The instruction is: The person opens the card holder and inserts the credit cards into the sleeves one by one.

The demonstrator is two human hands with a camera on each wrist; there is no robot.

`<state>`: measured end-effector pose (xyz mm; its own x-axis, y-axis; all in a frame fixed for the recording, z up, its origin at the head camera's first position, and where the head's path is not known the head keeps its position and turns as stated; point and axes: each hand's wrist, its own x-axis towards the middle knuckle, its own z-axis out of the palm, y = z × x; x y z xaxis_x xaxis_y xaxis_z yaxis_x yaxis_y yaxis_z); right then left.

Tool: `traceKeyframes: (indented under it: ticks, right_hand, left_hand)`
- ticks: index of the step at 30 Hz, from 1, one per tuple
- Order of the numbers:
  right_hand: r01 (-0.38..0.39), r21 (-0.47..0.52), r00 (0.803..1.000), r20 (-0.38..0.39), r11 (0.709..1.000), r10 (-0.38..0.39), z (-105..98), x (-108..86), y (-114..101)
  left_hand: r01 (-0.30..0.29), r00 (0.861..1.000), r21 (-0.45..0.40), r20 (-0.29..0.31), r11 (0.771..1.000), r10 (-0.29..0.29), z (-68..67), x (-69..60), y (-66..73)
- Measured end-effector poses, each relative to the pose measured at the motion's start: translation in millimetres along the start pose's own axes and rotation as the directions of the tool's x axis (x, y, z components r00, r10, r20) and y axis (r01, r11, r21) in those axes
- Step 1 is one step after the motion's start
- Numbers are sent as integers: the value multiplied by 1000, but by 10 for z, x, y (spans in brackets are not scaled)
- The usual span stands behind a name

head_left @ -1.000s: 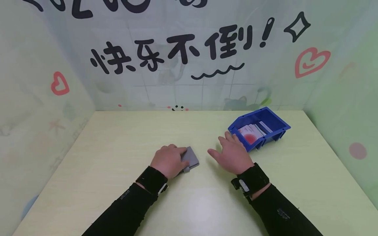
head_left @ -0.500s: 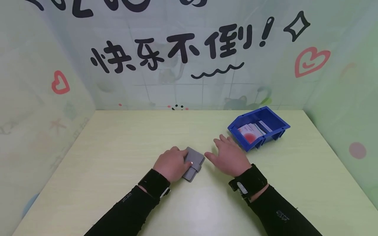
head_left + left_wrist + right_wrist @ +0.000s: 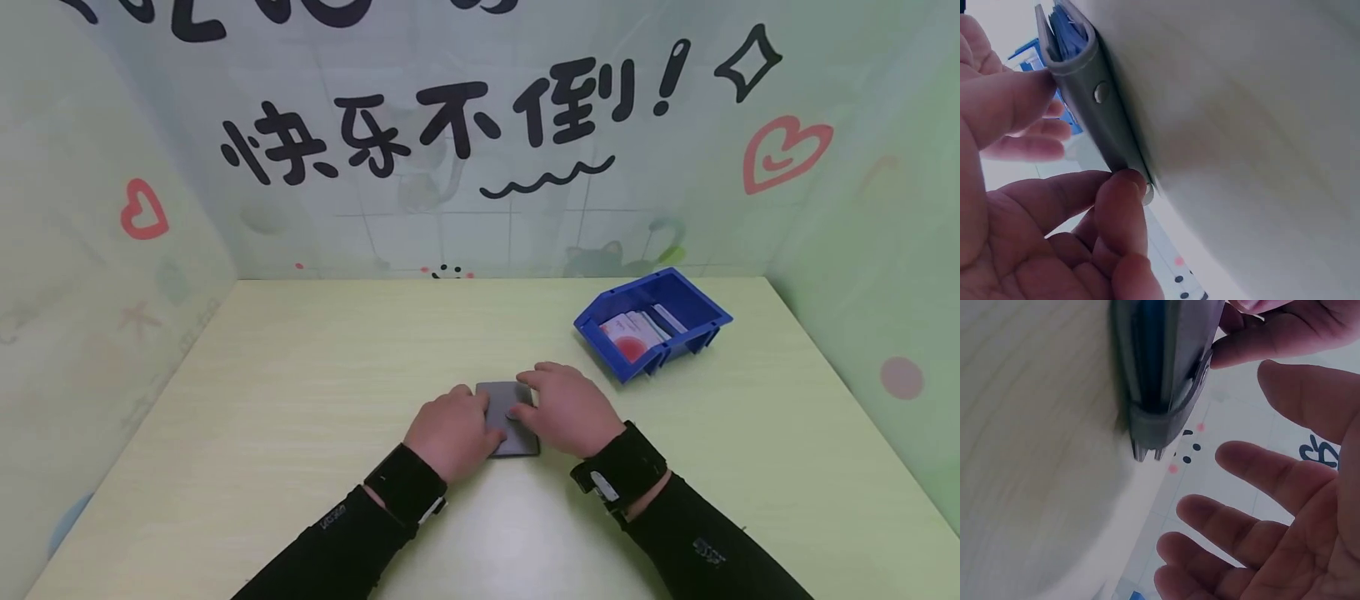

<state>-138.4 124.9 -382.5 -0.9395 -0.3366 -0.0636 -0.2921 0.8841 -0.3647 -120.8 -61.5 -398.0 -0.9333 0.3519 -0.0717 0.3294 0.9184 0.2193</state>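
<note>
A grey card holder [image 3: 510,433] with a snap strap lies on the table between the two hands. Along its spine [image 3: 1094,106], round metal rivets show in the left wrist view, and bluish sleeves show between its covers. My left hand [image 3: 453,433] grips the card holder at the spine side, its thumb near one end and its fingertips [image 3: 1124,187] towards the other. Fingers spread, my right hand [image 3: 570,408] hovers at the holder's right side. In the right wrist view those fingers [image 3: 1260,469] hold nothing, and the strap [image 3: 1160,425] wraps the holder's opening side.
A blue bin [image 3: 615,354] stands at the back right of the pale table [image 3: 315,375], with several small boxes or cards [image 3: 633,329] in it. Printed cloth walls [image 3: 300,225] enclose the table at the back and both sides.
The left hand has moved right and turned the card holder so that its edges lie squarer to the table. My right hand has moved left, away from the blue bin, to the holder.
</note>
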Motion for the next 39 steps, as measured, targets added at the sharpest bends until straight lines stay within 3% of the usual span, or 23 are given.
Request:
traceKeyframes:
  ticks: [9,15,20,31,39]
  right_hand:
    - [46,16,999,11,999,-46,77,-14,-41]
    - [74,18,997,25,997,-75,108,-3,-44]
    - [80,5,996,32,997,-81,107,1,-52]
    - [140,-58,989,-33,988,-142,136,-18,-55]
    - [161,-84,985,-44,983,-165,166,-10,-67]
  left_hand:
    - [-43,995,22,-88,999,45,52,-62,115]
    - [-57,996,1,-64,998,57,27,-34,151]
    - [-70,996,83,-45,994,74,33,8,163]
    - [-92,984,223,-130,970,124,135,71,287]
    - [-108,972,343,-162,933,172,144,29,344]
